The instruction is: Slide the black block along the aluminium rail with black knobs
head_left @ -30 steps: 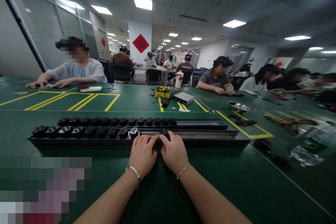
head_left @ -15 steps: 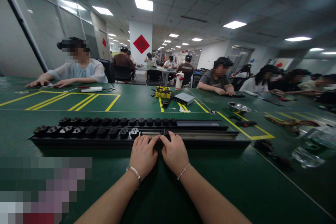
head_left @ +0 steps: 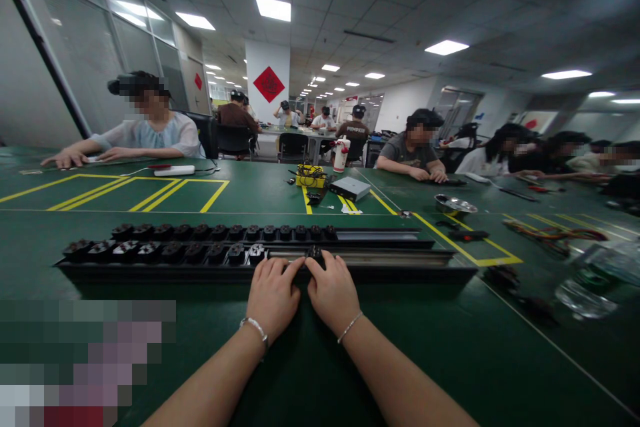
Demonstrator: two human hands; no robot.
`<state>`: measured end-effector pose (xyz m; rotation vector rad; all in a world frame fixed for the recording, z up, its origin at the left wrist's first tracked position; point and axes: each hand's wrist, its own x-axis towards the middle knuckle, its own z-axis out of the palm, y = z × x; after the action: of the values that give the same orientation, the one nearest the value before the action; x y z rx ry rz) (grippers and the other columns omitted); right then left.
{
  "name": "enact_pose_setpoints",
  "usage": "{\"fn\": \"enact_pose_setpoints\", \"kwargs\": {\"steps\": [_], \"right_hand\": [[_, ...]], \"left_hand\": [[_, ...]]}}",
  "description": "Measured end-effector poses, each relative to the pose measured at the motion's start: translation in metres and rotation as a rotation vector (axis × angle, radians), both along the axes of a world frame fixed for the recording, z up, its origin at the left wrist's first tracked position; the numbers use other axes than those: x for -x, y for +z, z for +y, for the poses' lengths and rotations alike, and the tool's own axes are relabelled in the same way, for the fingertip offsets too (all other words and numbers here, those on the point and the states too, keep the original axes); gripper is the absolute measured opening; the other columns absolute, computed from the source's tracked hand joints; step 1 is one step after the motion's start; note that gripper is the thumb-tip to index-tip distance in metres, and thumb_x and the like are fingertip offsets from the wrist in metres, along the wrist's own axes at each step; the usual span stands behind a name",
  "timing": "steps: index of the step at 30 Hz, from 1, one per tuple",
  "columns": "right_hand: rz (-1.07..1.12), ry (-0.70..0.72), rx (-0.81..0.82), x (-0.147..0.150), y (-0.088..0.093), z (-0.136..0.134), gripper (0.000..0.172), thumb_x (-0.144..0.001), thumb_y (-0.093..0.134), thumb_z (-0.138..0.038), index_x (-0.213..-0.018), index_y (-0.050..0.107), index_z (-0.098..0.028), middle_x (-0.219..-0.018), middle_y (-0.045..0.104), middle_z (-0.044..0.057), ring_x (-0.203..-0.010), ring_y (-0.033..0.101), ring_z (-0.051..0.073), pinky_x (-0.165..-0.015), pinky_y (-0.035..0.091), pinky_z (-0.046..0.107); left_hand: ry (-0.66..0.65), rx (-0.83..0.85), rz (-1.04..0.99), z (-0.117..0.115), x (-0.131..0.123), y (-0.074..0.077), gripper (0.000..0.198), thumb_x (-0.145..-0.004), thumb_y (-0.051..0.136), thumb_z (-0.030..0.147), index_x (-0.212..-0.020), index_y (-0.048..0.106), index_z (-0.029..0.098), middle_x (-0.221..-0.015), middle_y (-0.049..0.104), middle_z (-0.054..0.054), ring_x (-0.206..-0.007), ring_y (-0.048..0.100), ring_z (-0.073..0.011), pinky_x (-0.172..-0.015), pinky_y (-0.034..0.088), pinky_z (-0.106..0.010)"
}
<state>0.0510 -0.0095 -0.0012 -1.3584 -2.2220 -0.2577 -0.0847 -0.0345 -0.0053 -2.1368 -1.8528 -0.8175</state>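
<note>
Two long black rails (head_left: 165, 271) lie side by side across the green table. Each carries a row of round black modules with metal contacts, like socket inserts (head_left: 149, 249), on its left part. My left hand (head_left: 275, 297) has its fingers curled over the near wall of the front rail, by a silver-topped insert (head_left: 257, 251); its thumb points right. My right hand (head_left: 333, 290) is closed at a single black insert (head_left: 315, 252) in the front rail, right of the row. The fingers partly cover this insert. Both thumb tips nearly meet at the rail's edge.
Beyond the rails are a yellow block with black cable (head_left: 311, 175), a grey box (head_left: 351, 188) and a white bottle (head_left: 341, 154). To the right are a metal bowl (head_left: 455, 204), cables (head_left: 553, 235) and a clear plastic container (head_left: 595, 280). Several people sit around the tables.
My hands, the rails and the inserts look the same. Across the table at left, a person's hands have shifted slightly to the left.
</note>
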Motion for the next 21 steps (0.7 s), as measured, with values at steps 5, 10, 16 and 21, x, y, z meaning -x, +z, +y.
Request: {"fn": "enact_pose_setpoints", "kwargs": {"steps": [5,10,16,21], "right_hand": [[-0.005,-0.007,0.005,0.0003,0.0007,0.0001,0.041,-0.076,0.049,-0.014,-0.114,0.057,-0.026,-0.118,0.051,0.01,-0.108,0.046,0.021,-0.1,0.029,0.038],[-0.005,-0.014,-0.003,0.0003,0.0007,0.0,0.039,-0.076,0.048,-0.014,-0.113,0.057,-0.026,-0.119,0.051,0.01,-0.108,0.046,0.021,-0.1,0.029,0.038],[0.003,-0.005,-0.007,-0.0001,0.0013,-0.0005,0.039,-0.076,0.049,-0.014,-0.112,0.057,-0.026,-0.118,0.051,0.01,-0.108,0.046,0.022,-0.099,0.029,0.039],[0.0,-0.01,-0.005,0.0005,0.0017,-0.0006,0.039,-0.075,0.049,-0.014,-0.111,0.058,-0.026,-0.116,0.051,0.01,-0.107,0.046,0.022,-0.099,0.03,0.038]], "left_hand": [[-0.001,0.008,-0.001,-0.0001,-0.0001,0.0008,0.052,-0.07,0.048,0.014,-0.119,0.053,0.03,-0.1,0.06,-0.003,-0.101,0.05,-0.0208,-0.102,0.029,-0.042],[-0.003,0.008,-0.002,-0.0003,0.0002,0.0005,0.052,-0.07,0.048,0.014,-0.119,0.053,0.03,-0.1,0.06,-0.003,-0.101,0.05,-0.0208,-0.103,0.028,-0.042],[-0.001,0.004,0.0,-0.0004,0.0001,0.0,0.052,-0.07,0.048,0.014,-0.119,0.052,0.03,-0.1,0.06,-0.003,-0.101,0.05,-0.0203,-0.103,0.028,-0.041],[-0.004,0.003,-0.002,0.0001,0.0002,0.0002,0.051,-0.071,0.048,0.014,-0.119,0.053,0.03,-0.1,0.06,-0.003,-0.1,0.05,-0.0205,-0.102,0.029,-0.042]]}}
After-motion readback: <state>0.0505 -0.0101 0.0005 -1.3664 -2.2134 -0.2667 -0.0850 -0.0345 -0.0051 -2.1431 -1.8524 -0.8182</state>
